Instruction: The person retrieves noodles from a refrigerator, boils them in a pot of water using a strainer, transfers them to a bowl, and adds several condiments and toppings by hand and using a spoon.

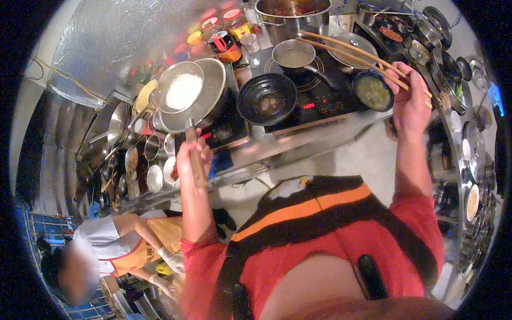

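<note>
My left hand [195, 154] grips the wooden handle of a round strainer [181, 87] that holds something white, perhaps noodles, above a large metal pot [216, 88] on the left cooktop. In my right hand [412, 96] is a pair of long wooden chopsticks [352, 54], their tips reaching left over a small saucepan [294, 55]. Just left of that hand sits a black bowl [373, 91] with greenish contents. A black bowl or pan [267, 99], dark inside, stands between the large pot and the right cooktop's lit display.
A tall steel stockpot [294, 18] with dark red contents stands at the back beside lidded jars [236, 24]. A glass lid [352, 50] lies behind the chopsticks. Pans and bowls [155, 178] crowd the left; dishes line the right counter. A gloved co-worker [132, 244] is at lower left.
</note>
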`<state>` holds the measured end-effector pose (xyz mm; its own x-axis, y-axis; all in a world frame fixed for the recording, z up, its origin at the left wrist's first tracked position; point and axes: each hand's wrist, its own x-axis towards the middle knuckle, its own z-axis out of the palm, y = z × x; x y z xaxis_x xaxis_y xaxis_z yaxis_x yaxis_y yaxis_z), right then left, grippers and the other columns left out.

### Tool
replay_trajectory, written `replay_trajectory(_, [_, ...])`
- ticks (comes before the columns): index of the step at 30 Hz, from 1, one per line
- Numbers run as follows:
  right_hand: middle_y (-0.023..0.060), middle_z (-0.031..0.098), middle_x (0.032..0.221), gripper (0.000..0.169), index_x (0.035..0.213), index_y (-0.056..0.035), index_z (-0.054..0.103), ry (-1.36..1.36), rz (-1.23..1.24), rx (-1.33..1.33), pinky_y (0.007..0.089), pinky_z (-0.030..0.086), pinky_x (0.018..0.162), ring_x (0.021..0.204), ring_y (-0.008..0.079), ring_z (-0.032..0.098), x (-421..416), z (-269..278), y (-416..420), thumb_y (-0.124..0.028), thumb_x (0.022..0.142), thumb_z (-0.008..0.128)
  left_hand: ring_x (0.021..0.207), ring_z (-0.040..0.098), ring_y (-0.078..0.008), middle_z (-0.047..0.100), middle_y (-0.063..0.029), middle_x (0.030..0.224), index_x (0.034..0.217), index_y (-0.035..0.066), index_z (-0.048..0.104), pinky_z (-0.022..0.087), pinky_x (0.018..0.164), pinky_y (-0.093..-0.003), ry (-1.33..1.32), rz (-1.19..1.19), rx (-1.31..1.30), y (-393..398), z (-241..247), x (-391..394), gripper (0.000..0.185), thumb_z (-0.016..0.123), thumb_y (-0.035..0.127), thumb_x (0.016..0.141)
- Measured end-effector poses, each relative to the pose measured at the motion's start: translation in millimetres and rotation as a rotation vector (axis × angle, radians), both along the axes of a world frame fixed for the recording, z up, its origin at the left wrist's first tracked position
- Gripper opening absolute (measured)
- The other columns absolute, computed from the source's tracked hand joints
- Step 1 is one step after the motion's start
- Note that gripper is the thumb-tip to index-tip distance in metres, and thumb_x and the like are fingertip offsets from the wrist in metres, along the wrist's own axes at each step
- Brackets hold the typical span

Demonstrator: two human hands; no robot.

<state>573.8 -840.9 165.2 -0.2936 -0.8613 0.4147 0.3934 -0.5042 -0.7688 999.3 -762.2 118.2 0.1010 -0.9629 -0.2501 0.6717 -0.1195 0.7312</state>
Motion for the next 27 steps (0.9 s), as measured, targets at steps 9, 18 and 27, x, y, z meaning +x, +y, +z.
replay_trajectory(9, [0.0170, 0.055, 0.095, 0.028, 0.094, 0.0077, 0.052, -0.112, -0.046, 0.086, 0.0317, 0.048, 0.074, 0.084, 0.0236, 0.057, -24, -24, 12, -0.018, 0.086, 0.043, 0.047, 0.041, -0.0131, 0.044, -0.0014, 0.061, 0.097, 0.006, 0.045, 0.034, 0.043, -0.0234, -0.064, 0.140, -0.027, -11, 2, -8, 0.029, 0.045, 0.012, 0.069])
replay_trajectory(18, [0.0129, 0.056, 0.096, 0.025, 0.097, 0.0036, 0.053, 0.157, 0.005, -0.034, 0.0331, 0.050, 0.072, 0.086, 0.0216, 0.056, 11, -5, -2, -0.016, 0.086, 0.042, 0.039, 0.040, -0.0174, 0.044, -0.0069, 0.055, 0.109, 0.002, 0.043, 0.035, 0.038, -0.0267, -0.135, -0.096, -0.061, 22, 15, -29, 0.045, 0.047, 0.011, 0.065])
replay_trajectory(27, [0.0067, 0.057, 0.090, 0.021, 0.094, 0.0002, 0.056, 0.461, 0.343, 0.148, 0.0261, 0.049, 0.070, 0.084, 0.0139, 0.055, 123, -74, -57, -0.016, 0.084, 0.048, 0.035, 0.040, -0.0154, 0.046, -0.0065, 0.053, 0.110, 0.002, 0.042, 0.035, 0.033, -0.0239, -0.354, -0.331, 0.056, 35, -14, -55, 0.049, 0.050, 0.014, 0.063])
